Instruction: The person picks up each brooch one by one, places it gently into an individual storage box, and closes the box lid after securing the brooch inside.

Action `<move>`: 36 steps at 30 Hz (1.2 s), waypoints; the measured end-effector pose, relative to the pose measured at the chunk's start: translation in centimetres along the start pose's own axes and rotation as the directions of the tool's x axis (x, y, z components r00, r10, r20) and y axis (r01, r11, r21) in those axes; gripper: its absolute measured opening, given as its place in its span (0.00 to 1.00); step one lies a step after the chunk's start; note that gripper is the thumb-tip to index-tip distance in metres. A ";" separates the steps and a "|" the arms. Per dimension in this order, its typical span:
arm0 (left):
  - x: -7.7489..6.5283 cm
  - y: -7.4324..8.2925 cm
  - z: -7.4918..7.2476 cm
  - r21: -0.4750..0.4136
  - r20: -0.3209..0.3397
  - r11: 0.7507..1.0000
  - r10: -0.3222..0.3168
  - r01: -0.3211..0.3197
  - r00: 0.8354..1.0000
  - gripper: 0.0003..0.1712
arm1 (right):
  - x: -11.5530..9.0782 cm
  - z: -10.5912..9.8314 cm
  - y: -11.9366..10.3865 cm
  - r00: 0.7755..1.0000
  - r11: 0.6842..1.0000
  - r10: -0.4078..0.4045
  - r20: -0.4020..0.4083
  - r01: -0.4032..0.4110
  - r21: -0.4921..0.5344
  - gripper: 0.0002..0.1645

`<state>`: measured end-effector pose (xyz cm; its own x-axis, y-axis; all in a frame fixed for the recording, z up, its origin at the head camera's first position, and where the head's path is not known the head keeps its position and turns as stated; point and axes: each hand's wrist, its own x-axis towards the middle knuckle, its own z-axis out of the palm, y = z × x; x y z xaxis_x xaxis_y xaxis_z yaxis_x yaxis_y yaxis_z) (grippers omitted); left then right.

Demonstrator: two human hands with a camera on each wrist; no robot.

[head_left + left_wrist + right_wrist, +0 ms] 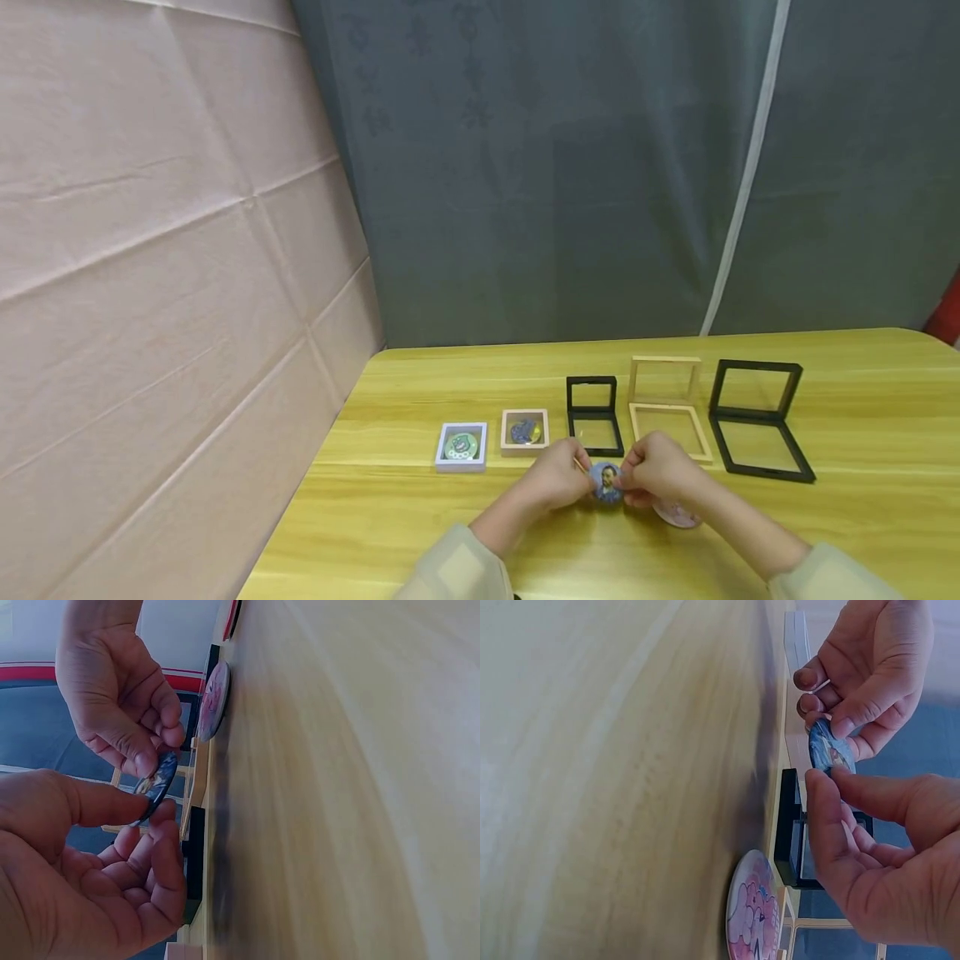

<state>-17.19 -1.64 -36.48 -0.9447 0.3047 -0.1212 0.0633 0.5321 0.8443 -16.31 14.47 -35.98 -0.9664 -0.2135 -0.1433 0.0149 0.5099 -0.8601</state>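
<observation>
A round button badge (607, 483) with a painted portrait on a blue ground is held up between both hands, over the table. On its left edge, the left hand (557, 477) pinches it between thumb and fingers. The right hand (662, 469) pinches the opposite edge the same way. In the left wrist view the badge (157, 784) appears tilted, nearly edge-on. A pink badge (677, 515) lies beside the right hand, partly covered by it in the head view; its pink cartoon print (753, 911) shows in the right wrist view.
Behind the hands stand a small black display frame (592, 408), a tan one (665, 407) and a larger black one (757, 415), all hinged open. Two pale closed frames, one with a green badge (461, 446), one with a blue-and-yellow badge (526, 431), sit left on the wooden table (390, 508).
</observation>
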 end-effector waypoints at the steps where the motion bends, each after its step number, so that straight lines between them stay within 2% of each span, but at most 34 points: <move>1: 0.0 0.0 0.0 -0.007 -0.007 1.000 -0.001 0.001 1.000 0.11 | 0.0 0.0 0.0 1.000 1.000 0.001 -0.006 -0.001 0.001 0.06; 8: 0.5 -0.1 0.1 -0.076 -0.046 0.997 0.008 -0.012 0.999 0.10 | 0.4 0.0 -0.4 0.995 0.995 0.075 -0.073 -0.070 0.065 0.05; 15: 0.8 0.0 0.2 -0.106 -0.074 0.994 0.010 -0.018 0.997 0.09 | 0.7 -0.1 -0.7 0.986 0.988 0.124 -0.109 -0.113 0.106 0.04; 25: 1.1 0.3 0.1 -0.160 -0.095 0.987 0.007 -0.022 0.995 0.08 | 0.9 -0.3 -1.0 0.985 0.987 0.118 -0.125 -0.103 0.121 0.04; 36: 1.2 0.6 0.1 -0.162 -0.118 0.987 -0.037 0.018 0.992 0.07 | 1.3 -0.4 -1.2 0.985 0.991 0.092 -0.149 -0.077 0.108 0.04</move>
<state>-18.26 -0.88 -36.13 -0.9778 0.1894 -0.0901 -0.0064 0.4028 0.9152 -17.71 13.87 -34.93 -0.9883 -0.0391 -0.1476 0.1165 0.4317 -0.8944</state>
